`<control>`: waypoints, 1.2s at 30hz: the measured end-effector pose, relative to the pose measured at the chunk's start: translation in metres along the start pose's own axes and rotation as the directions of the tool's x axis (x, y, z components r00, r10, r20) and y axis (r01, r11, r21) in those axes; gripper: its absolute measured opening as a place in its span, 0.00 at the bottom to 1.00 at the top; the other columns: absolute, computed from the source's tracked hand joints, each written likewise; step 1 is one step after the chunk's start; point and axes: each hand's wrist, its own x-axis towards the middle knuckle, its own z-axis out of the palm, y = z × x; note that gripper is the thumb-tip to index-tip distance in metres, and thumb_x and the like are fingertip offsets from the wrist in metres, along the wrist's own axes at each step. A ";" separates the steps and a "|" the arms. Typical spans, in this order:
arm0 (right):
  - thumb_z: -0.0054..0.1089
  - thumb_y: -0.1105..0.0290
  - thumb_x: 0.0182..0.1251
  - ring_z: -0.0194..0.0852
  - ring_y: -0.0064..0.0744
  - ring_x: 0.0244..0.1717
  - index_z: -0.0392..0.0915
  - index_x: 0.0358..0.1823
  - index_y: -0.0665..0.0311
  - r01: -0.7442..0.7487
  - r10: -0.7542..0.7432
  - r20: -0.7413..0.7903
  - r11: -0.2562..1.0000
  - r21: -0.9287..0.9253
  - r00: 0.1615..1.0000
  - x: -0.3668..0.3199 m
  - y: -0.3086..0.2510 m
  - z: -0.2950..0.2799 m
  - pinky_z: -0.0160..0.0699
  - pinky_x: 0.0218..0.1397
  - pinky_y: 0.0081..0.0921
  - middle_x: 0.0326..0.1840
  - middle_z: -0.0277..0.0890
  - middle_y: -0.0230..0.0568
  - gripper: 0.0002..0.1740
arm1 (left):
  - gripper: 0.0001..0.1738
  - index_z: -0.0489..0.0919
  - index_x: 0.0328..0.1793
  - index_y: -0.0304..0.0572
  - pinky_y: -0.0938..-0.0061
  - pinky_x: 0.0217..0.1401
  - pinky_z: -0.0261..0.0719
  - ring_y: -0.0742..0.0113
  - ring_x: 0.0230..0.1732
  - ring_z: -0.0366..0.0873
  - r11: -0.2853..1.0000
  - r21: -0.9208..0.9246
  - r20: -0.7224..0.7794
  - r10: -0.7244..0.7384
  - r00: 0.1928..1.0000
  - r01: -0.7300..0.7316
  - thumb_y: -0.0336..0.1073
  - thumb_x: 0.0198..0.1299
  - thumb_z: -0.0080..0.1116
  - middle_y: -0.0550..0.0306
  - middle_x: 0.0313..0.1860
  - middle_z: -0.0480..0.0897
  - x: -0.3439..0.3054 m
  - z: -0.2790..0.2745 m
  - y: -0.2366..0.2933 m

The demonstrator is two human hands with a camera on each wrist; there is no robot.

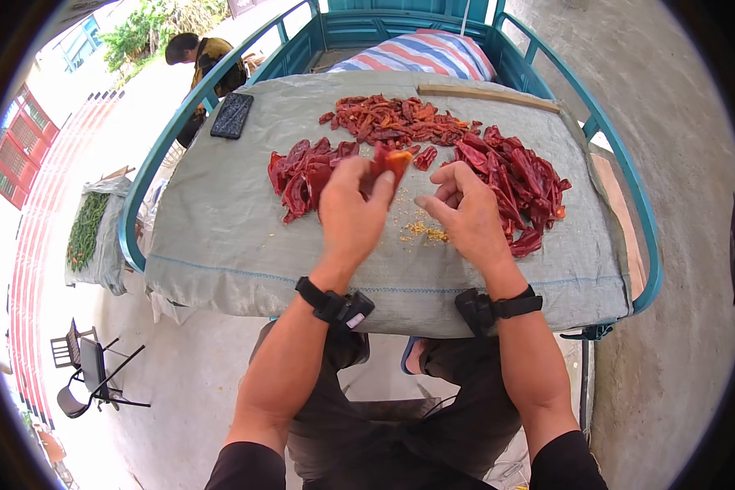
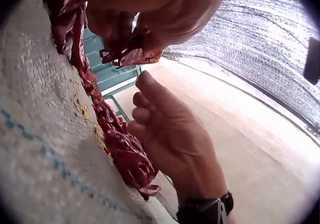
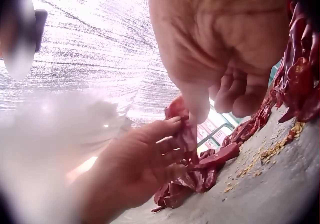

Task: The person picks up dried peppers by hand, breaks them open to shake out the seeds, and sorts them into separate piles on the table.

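My left hand [image 1: 353,211] pinches a dried red chili pepper [image 1: 398,162] between thumb and fingers, above the grey woven sheet [image 1: 220,220]. The pepper's end looks orange in the head view. Just to the right hovers my right hand [image 1: 472,219], its fingers loosely bent and nothing visible in them. In the right wrist view, the right thumb overlaps the edge of the held pepper [image 3: 187,134]. Behind the left hand lies a pile of dark red peppers [image 1: 298,175]; a larger pile [image 1: 518,188] sits beyond the right hand. Yellow seeds [image 1: 425,233] are scattered between the hands.
A third pile of smaller, wrinkled peppers [image 1: 392,118] lies farther back. A phone [image 1: 232,115] and a wooden strip [image 1: 488,96] rest on the sheet. Teal cart rails [image 1: 159,163] border both sides. A striped sack [image 1: 425,53] fills the back. Another person [image 1: 212,61] is at far left.
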 end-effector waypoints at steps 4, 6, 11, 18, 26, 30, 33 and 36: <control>0.80 0.71 0.69 0.86 0.34 0.35 0.83 0.52 0.67 0.046 -0.050 -0.041 0.996 -0.079 0.998 0.004 0.004 -0.011 0.85 0.44 0.34 0.36 0.87 0.43 0.16 | 0.09 0.85 0.49 0.35 0.58 0.44 0.83 0.55 0.37 0.87 0.975 0.206 -0.169 0.116 0.979 -0.080 0.33 0.72 0.72 0.49 0.37 0.88 0.023 -0.035 -0.009; 0.79 0.71 0.69 0.87 0.35 0.36 0.83 0.51 0.67 0.066 -0.073 -0.066 0.992 -0.108 0.995 0.007 0.006 -0.017 0.86 0.44 0.34 0.36 0.87 0.44 0.15 | 0.10 0.85 0.52 0.36 0.58 0.44 0.83 0.55 0.37 0.88 0.971 0.236 -0.196 0.082 0.977 -0.035 0.33 0.72 0.72 0.50 0.37 0.88 0.030 -0.048 -0.020; 0.77 0.74 0.69 0.88 0.39 0.36 0.82 0.48 0.67 0.083 -0.118 -0.153 0.972 -0.218 0.981 0.012 0.010 -0.034 0.86 0.44 0.36 0.36 0.87 0.45 0.12 | 0.17 0.82 0.61 0.39 0.55 0.45 0.84 0.53 0.38 0.89 0.930 0.364 -0.168 0.020 0.986 0.043 0.35 0.71 0.73 0.53 0.37 0.90 0.034 -0.068 -0.028; 0.77 0.75 0.68 0.90 0.48 0.43 0.81 0.47 0.65 0.037 -0.106 -0.160 0.924 -0.381 0.981 0.013 0.018 -0.060 0.85 0.49 0.44 0.40 0.87 0.46 0.12 | 0.21 0.84 0.62 0.41 0.54 0.59 0.84 0.52 0.54 0.89 0.750 0.659 -0.257 0.160 0.953 0.052 0.37 0.66 0.76 0.53 0.48 0.90 0.032 -0.069 -0.026; 0.84 0.62 0.64 0.86 0.52 0.54 0.83 0.51 0.62 0.042 -0.014 0.052 0.814 -0.579 0.999 0.003 0.015 -0.072 0.86 0.59 0.49 0.49 0.86 0.45 0.22 | 0.14 0.84 0.56 0.45 0.51 0.59 0.84 0.44 0.58 0.84 0.725 0.672 -0.090 0.281 0.956 -0.150 0.29 0.65 0.72 0.51 0.53 0.84 0.028 -0.063 -0.013; 0.89 0.54 0.57 0.82 0.51 0.63 0.84 0.55 0.59 0.066 0.069 0.169 0.730 -0.680 0.983 -0.005 0.002 -0.064 0.86 0.65 0.50 0.55 0.86 0.44 0.29 | 0.11 0.84 0.53 0.45 0.54 0.56 0.84 0.49 0.54 0.86 0.702 0.696 -0.023 0.235 0.972 -0.153 0.29 0.66 0.72 0.54 0.50 0.86 0.023 -0.058 -0.024; 0.90 0.53 0.56 0.81 0.54 0.67 0.85 0.60 0.58 0.104 0.086 0.226 0.693 -0.713 0.970 -0.005 0.008 -0.058 0.85 0.68 0.51 0.59 0.84 0.47 0.34 | 0.09 0.84 0.50 0.45 0.53 0.58 0.84 0.45 0.57 0.84 0.699 0.694 -0.043 0.278 0.960 -0.172 0.29 0.67 0.71 0.51 0.50 0.84 0.025 -0.058 -0.024; 0.89 0.53 0.56 0.81 0.55 0.67 0.84 0.64 0.57 0.132 0.089 0.257 0.673 -0.727 0.962 -0.006 0.008 -0.052 0.83 0.70 0.51 0.60 0.84 0.49 0.36 | 0.07 0.85 0.49 0.45 0.53 0.57 0.84 0.45 0.56 0.84 0.691 0.673 -0.031 0.382 0.924 -0.263 0.29 0.67 0.71 0.51 0.50 0.84 0.024 -0.055 -0.015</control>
